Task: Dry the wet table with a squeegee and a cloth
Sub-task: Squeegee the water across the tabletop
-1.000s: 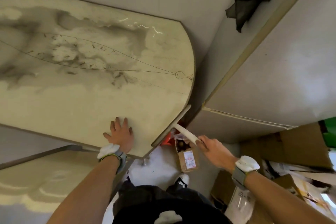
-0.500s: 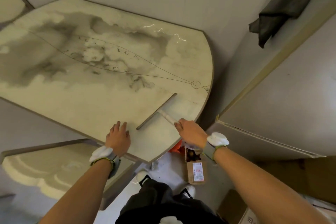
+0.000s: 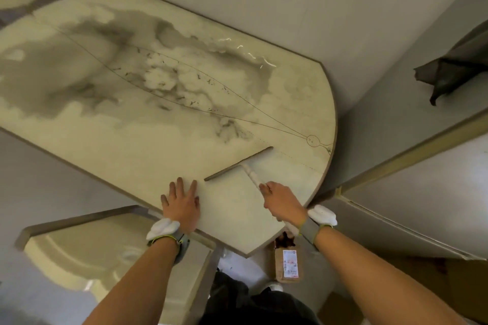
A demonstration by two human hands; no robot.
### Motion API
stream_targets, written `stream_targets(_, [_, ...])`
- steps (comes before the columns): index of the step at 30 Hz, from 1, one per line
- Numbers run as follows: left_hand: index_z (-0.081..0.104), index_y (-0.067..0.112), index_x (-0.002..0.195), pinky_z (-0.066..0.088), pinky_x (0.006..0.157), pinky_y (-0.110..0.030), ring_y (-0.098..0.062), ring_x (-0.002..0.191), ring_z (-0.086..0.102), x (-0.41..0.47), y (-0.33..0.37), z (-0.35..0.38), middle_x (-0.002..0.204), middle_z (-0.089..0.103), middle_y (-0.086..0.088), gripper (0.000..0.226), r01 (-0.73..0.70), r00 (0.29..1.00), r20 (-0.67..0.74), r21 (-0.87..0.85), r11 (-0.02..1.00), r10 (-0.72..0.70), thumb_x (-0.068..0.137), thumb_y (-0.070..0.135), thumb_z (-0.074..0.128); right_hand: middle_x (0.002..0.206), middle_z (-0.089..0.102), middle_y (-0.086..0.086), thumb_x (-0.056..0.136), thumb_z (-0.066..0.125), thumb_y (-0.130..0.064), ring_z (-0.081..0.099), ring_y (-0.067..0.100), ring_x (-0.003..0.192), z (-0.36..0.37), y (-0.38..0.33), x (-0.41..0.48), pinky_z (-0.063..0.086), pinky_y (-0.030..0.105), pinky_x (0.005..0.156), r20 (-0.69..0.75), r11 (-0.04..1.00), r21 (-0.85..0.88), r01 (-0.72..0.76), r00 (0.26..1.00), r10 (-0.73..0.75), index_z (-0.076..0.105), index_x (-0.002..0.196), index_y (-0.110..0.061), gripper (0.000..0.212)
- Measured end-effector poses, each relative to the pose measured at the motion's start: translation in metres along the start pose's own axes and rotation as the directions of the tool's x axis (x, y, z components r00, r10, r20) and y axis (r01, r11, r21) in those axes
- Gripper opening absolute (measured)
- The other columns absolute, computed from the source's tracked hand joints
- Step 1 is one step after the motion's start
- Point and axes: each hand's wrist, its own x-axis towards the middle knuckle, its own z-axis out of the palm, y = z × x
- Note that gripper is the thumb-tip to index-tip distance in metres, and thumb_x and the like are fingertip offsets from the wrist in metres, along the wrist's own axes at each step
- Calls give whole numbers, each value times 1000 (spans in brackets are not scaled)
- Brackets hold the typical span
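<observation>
The left hand [image 3: 182,206] lies flat on the table [image 3: 118,145] by its near edge, fingers [image 3: 180,187] straight and slightly spread, holding nothing, while the right hand [image 3: 284,204] curls tight round the pale handle of the squeegee [image 3: 239,165]. The squeegee's dark blade rests on the tabletop just right of the left fingertips, its long axis running from near-left to far-right, and the handle slants back toward the right hand. Glistening water [image 3: 245,53] lies farther across the table
</observation>
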Motion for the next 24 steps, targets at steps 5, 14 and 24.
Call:
stream_targets(5, [10, 38, 152, 14, 118, -48, -30, 148, 4, 1, -19, -6, 162, 2, 0, 53, 22, 1000, 14, -16, 1000, -22, 102, 43, 25, 96, 70, 20, 105, 38, -35, 59, 31, 59, -9, -64, 42, 49, 34, 49, 21, 999, 26, -44, 999, 44, 59, 106, -1, 39])
stream_targets(14, [9, 37, 153, 8, 119, -49, -31, 149, -1, -5, -24, 0, 163, -1, 0, 55, 11, 1000, -1, -97, 995, -11, 102, 42, 27, 80, 70, 1, 104, 39, -41, 61, 16, 70, -1, 16, -39, 48, 34, 70, -15, 999, -6, -53, 998, 53, 58, 105, -19, 29])
stream_targets(24, [2, 41, 153, 3, 121, -47, -25, 149, -9, -3, -26, -6, 162, -11, 5, 59, 25, 996, 85, -93, 995, -17, 100, 51, 26, 79, 65, 9, 105, 39, -35, 48, 20, 49, -9, -66, 34, 43, 28, 43, 17, 993, 112, -39, 999, 38, 58, 109, -5, 36])
